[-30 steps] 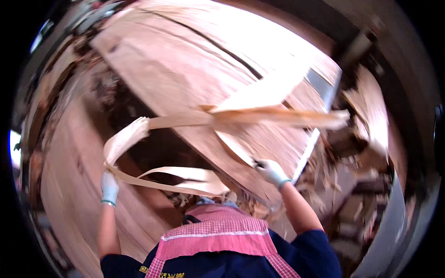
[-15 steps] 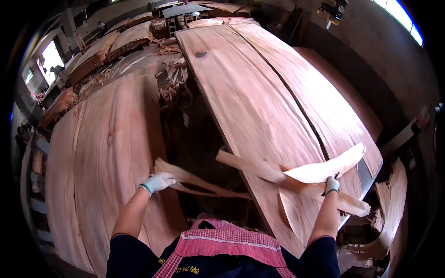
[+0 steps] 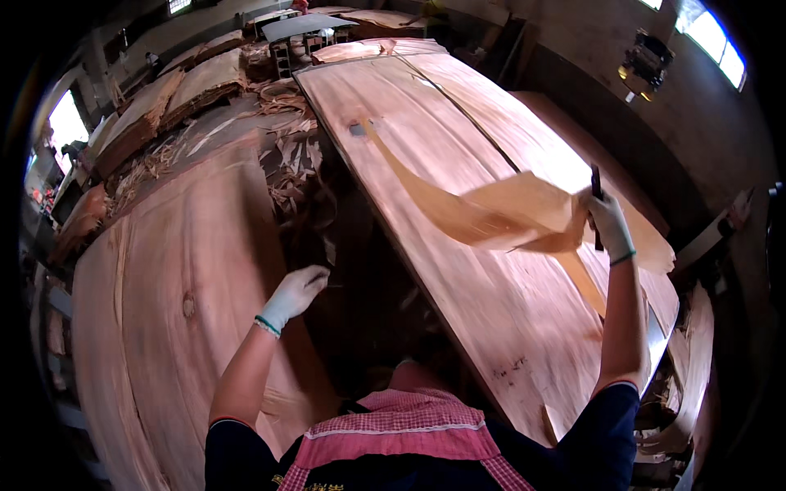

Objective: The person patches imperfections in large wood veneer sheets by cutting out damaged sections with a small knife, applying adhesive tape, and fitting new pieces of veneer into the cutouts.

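Observation:
My right hand (image 3: 607, 219), in a white glove, is raised over the right-hand veneer sheets (image 3: 426, 164). Its fingers are closed on thin strips of wood veneer (image 3: 516, 204), which curl and trail to the left and below. A narrow dark tool (image 3: 597, 200) stands up out of the same grip; its kind is not clear. My left hand (image 3: 296, 296), also gloved, hovers at the right edge of the left-hand veneer stack (image 3: 188, 278). Its fingers are drawn together, and nothing shows in them.
A dark gap (image 3: 352, 327) runs between the two stacks, with torn veneer scraps (image 3: 291, 155) at its far end. Curled offcuts (image 3: 692, 368) stand at the right. More veneer stacks (image 3: 201, 90) and a grey-topped table (image 3: 307, 26) lie farther back.
My right hand has risen and moved away from me, lifting the veneer strips off the sheets. My left hand has let go of its strip and moved slightly farther forward.

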Available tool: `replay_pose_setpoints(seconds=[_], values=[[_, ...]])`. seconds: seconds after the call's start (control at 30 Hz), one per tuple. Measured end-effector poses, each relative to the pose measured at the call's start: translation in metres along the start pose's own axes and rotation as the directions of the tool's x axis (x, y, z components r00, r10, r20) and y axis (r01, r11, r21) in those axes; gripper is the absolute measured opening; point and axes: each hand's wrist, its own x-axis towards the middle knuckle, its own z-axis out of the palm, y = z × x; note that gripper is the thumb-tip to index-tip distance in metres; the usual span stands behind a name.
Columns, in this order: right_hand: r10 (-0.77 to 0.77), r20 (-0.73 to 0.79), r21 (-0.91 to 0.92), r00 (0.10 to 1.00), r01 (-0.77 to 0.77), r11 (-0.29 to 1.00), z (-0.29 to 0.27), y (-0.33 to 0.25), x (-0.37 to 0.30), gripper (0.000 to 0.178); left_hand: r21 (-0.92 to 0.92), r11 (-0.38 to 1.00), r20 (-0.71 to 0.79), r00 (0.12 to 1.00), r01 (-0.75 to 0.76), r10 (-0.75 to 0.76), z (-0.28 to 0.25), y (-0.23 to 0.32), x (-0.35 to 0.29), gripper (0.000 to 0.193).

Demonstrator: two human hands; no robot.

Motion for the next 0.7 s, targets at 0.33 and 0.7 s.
replay_pose_setpoints(seconds=[0.33, 0.7], values=[[0.216, -0.015, 0.494, 0.976, -0.18, 0.851, 0.254, -0.074, 0.175, 0.023, -0.12, 0.848, 0.111, 0.842, -0.517, 0.529, -0.028, 0.035, 0.215, 0.067], [0.3, 0.189, 0.672, 0.935, -0.346, 0.654, 0.482, -0.083, 0.363, 0.028, 0.167, 0.952, 0.029, 0.967, -0.255, 0.254, -0.121, -0.077, 0.426, 0.053]])
